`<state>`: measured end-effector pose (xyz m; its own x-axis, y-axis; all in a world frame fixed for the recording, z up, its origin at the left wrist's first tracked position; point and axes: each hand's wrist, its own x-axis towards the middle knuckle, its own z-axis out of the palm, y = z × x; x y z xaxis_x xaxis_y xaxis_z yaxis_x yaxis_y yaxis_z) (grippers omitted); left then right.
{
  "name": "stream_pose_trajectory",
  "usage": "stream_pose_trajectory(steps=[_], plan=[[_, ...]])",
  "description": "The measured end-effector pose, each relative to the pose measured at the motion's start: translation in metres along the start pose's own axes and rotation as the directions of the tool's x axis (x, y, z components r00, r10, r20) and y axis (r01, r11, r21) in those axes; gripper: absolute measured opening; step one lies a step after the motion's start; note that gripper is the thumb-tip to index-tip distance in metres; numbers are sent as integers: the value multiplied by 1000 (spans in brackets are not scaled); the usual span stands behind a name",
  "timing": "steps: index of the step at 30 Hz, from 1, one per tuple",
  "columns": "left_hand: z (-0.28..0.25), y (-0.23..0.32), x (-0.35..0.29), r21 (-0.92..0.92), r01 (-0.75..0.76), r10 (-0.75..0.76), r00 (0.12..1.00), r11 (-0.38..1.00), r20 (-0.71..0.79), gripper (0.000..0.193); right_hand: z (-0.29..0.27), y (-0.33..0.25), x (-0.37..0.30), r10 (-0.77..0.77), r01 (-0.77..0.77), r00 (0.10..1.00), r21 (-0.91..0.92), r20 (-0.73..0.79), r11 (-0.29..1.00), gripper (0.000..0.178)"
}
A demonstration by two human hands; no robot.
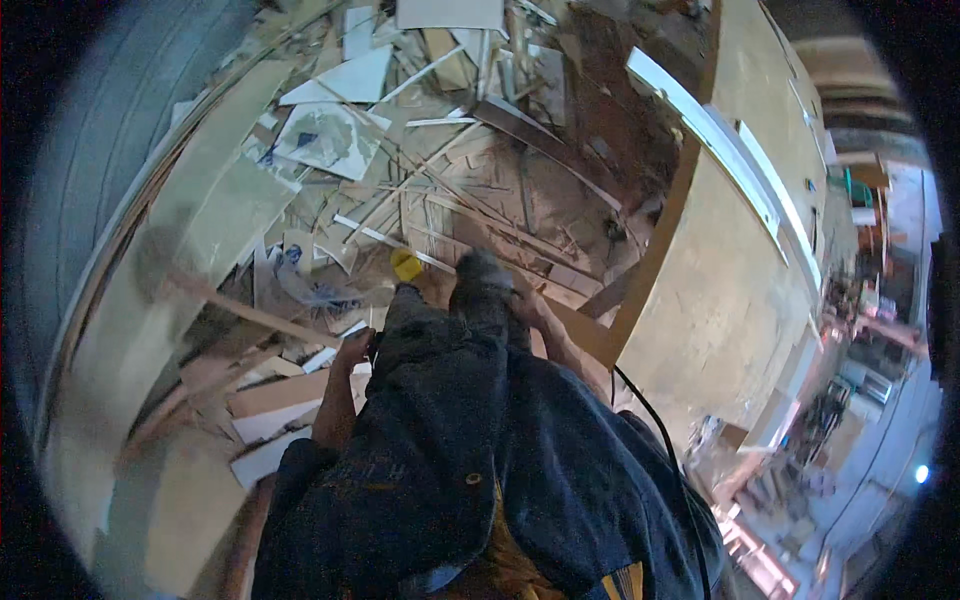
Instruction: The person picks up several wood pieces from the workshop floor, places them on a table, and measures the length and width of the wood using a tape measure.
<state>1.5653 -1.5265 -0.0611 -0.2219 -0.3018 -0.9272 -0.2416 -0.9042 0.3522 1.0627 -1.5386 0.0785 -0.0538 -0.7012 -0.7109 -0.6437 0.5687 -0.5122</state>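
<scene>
Above scrap boards, left hand grip unclear, right hand grip unclear, plywood panel alongside

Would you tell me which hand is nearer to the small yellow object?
Left. The left hand lies just below-left of the yellow object; the right hand sits farther off, to its right.
</scene>
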Motion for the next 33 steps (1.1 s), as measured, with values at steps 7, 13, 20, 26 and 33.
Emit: stream_pose_trajectory(steps=[7, 13, 20, 26, 33], plan=[[9, 128, 0, 415, -219, 202, 976, 883, 86, 35, -24, 5, 23, 236, -182, 972, 667, 9, 723, 46], [-20, 189, 45, 204, -46, 49, 999, 978, -11, 35, -40, 16, 101, 202, -249, 963, 307, 178, 918, 41], [56, 360, 53, 276, 40, -27, 998, 960, -49, 52, -128, 18, 276, 219, -141, 943, -295, 252, 945, 37], [132, 556, 100, 925, 71, -76, 996, 374, -46, 74, -275, -15, 402, 227, -231, 970, 34, 86, 972, 45], [138, 647, 136, 724, -120, 244, 967, 679, -68, 82, -283, -64, 475, -63, 91, 996, 631, -67, 770, 41]])
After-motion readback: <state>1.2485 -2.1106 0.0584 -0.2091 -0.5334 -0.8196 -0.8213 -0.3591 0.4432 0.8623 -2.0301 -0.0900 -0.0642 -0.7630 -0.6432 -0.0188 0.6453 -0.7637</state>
